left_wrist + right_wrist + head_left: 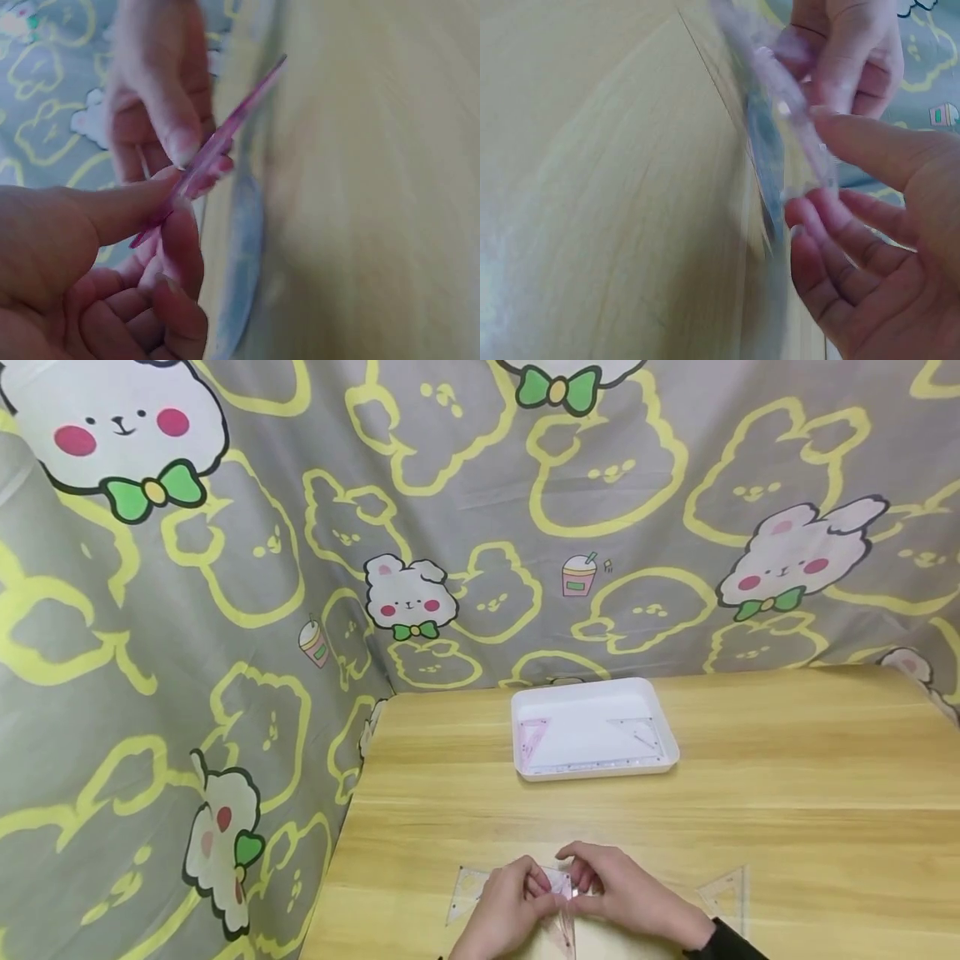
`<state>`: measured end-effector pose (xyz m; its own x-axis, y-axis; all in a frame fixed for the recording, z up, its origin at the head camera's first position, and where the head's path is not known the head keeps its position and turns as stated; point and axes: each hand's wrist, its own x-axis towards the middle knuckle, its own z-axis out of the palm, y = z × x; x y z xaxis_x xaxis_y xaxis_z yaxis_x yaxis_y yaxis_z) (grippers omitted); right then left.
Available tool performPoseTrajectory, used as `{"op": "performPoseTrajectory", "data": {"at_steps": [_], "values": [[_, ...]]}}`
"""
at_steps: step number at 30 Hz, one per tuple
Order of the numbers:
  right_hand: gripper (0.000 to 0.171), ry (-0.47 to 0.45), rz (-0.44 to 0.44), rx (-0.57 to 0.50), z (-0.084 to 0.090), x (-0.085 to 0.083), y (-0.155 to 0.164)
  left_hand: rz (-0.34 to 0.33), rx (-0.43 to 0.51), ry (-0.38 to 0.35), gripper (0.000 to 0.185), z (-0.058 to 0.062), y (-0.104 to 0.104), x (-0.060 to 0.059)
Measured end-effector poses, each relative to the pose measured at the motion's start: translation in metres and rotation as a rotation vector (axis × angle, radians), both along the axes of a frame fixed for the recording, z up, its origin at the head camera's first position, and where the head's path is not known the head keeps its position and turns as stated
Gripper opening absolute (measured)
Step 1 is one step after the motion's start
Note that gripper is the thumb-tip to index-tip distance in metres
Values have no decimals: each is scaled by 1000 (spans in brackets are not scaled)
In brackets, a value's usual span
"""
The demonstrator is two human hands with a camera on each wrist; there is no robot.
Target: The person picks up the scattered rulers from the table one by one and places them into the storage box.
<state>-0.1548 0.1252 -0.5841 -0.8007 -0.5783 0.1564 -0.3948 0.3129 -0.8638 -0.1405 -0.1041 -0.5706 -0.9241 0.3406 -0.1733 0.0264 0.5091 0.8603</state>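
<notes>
I am holding a clear pink set square (561,893) just above the near edge of the wooden table (787,777), pinching it between my left hand (504,912) and my right hand (630,897). A white tray (596,689) is sitting well beyond.

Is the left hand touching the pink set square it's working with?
Touching. The left wrist view shows the left hand pinching the pink set square between thumb and forefinger, no gap.
</notes>
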Motion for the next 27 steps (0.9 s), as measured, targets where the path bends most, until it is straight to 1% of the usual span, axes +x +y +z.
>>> {"op": "performPoseTrajectory", "data": {"at_steps": [2, 4, 7, 9, 11, 12, 14, 17, 19, 22, 25, 27], "values": [[54, -63, 2, -71, 1, -1, 3, 19, 85, -52, 19, 5, 2, -6], [58, -117, 0, -130, 3, 0, 7, 36, 165, -77, 17, 9, 6, -11], [62, -183, -3, -199, 4, 1, 12, 53, 314, -128, 16, 11, 15, -19], [58, -237, -11, -245, 3, 3, 15, 57, 411, -174, 16, 12, 21, -22], [50, -282, -31, -287, 1, 4, 19, 56, 473, -210, 15, 12, 26, -25], [44, -302, -44, -310, 1, 5, 21, 55, 478, -213, 15, 12, 29, -27], [33, -314, -84, -337, 1, 5, 26, 46, 455, -198, 16, 12, 33, -31], [22, -271, -144, -324, 5, 0, 35, 19, 359, -128, 14, 15, 40, -44], [19, -216, -188, -285, 9, -5, 40, 2, 309, -86, 10, 19, 45, -55], [21, -144, -266, -207, 17, -14, 48, -23, 278, -56, 8, 26, 54, -72], [24, -104, -356, -146, 24, -23, 57, -43, 309, -71, 8, 31, 64, -89], [24, -97, -422, -119, 28, -30, 64, -49, 327, -79, 8, 33, 71, -99]]}}
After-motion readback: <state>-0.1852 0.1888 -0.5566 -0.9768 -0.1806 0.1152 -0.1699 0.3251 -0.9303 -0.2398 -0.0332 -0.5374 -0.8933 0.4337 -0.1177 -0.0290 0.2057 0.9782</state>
